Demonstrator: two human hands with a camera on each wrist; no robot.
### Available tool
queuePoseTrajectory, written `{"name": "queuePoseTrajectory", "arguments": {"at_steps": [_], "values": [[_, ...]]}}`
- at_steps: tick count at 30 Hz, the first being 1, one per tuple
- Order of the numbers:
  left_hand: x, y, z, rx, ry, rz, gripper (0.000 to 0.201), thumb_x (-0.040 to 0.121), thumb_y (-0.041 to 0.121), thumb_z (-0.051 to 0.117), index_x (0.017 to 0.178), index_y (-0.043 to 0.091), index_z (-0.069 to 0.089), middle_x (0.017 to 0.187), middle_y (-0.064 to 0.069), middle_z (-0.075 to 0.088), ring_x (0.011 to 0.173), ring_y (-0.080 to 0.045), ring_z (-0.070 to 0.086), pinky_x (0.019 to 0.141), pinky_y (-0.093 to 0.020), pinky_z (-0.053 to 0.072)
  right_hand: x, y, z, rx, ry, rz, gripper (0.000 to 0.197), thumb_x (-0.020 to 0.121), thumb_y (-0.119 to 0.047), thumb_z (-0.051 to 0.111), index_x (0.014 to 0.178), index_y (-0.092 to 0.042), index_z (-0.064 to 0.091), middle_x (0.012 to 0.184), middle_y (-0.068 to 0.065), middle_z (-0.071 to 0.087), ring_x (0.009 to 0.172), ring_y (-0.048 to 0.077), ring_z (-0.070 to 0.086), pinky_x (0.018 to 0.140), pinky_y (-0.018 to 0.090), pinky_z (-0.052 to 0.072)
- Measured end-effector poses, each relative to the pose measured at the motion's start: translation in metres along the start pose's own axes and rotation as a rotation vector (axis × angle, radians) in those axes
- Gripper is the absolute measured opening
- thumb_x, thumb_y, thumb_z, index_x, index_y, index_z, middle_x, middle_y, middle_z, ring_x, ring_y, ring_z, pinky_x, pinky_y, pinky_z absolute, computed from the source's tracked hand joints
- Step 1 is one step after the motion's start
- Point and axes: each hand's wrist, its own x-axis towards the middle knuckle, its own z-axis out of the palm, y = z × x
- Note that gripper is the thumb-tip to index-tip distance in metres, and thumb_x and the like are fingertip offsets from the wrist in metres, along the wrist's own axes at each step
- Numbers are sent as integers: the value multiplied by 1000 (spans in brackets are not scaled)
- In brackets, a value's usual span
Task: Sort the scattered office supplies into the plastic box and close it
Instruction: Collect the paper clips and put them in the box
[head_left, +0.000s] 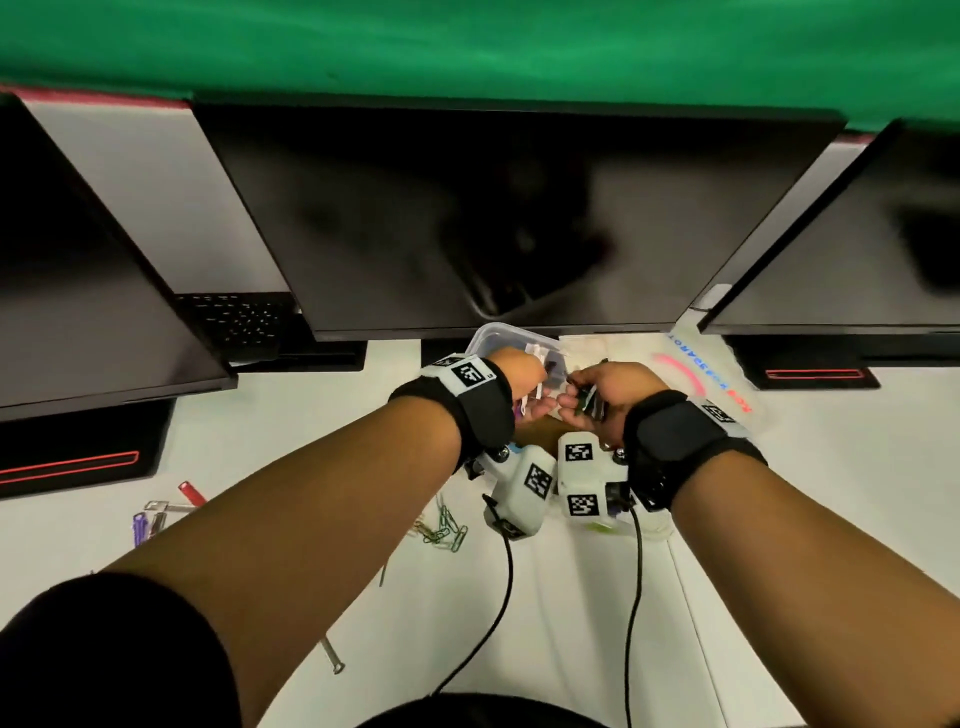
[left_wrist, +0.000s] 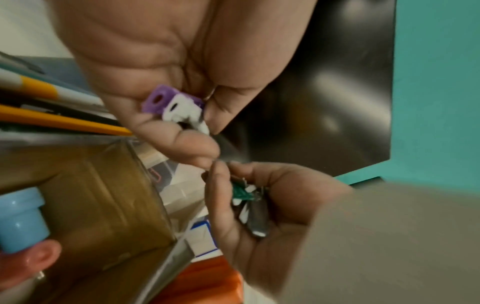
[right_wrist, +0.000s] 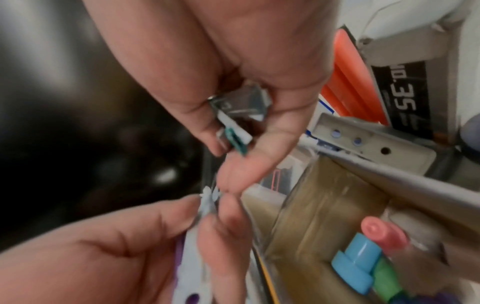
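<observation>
Both hands meet just over the plastic box (head_left: 497, 335), which sits open on the desk (head_left: 311, 415) under the middle monitor (head_left: 519, 218) — so the step in hand looks like dropping a handful of small clips in.

Left hand (head_left: 524, 384): fingers curled, thumb & forefinger pinching purple and white clips (left_wrist: 176, 108), fingertips touching the right hand's.

Right hand (head_left: 605, 392): cupped, fingers curled round green and white binder clips (right_wrist: 235, 121) w/ metal bits; can't tell exactly how many.

Box already has pens (left_wrist: 59, 121) and markers (right_wrist: 363, 265) in one compartment.

Next move, I'd say: ease both grips over the small-item compartment, let the clips fall in w/o spilling. Paper clips (head_left: 441, 530) and a few more bits (head_left: 161, 512) lie on the desk nearer the person — not yet sorted, lid not yet on.
</observation>
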Motion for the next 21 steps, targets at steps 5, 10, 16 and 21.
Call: {"name": "queuePoseTrajectory", "arguments": {"at_steps": [5, 10, 16, 21], "values": [[9, 8, 2, -72, -67, -17, 18, 98, 14, 41, 109, 6, 53, 102, -9, 58, 93, -24, 57, 73, -36, 57, 7, -8, -5, -68, -35, -39, 15, 92, -7, 49, 105, -2, 56, 99, 17, 58, 74, 27, 61, 46, 29, 58], [14, 3, -13, -97, -110, 16, 35, 98, 13, 39, 131, 1, 43, 109, -13, 53, 105, -27, 59, 95, -43, 47, 6, -6, -4, -158, -31, -71, 9, 93, -4, 47, 86, -3, 52, 82, 11, 50, 65, 29, 59, 45, 28, 56], [-3, -11, -57, 62, -75, 12, 15, 97, 19, 45, 94, 8, 56, 81, -8, 56, 71, -18, 57, 70, -28, 50, -6, 4, 18, -429, -95, -130, 17, 92, -11, 50, 79, -6, 60, 68, 9, 60, 51, 16, 56, 43, 20, 47], [-20, -30, -121, 174, 49, 52, 10, 94, 18, 50, 89, 15, 58, 76, 0, 59, 65, -11, 55, 61, -21, 44, -26, 25, 76, -579, -246, -351, 12, 88, -9, 58, 77, -10, 58, 66, 6, 60, 45, 11, 52, 40, 19, 39]]}}
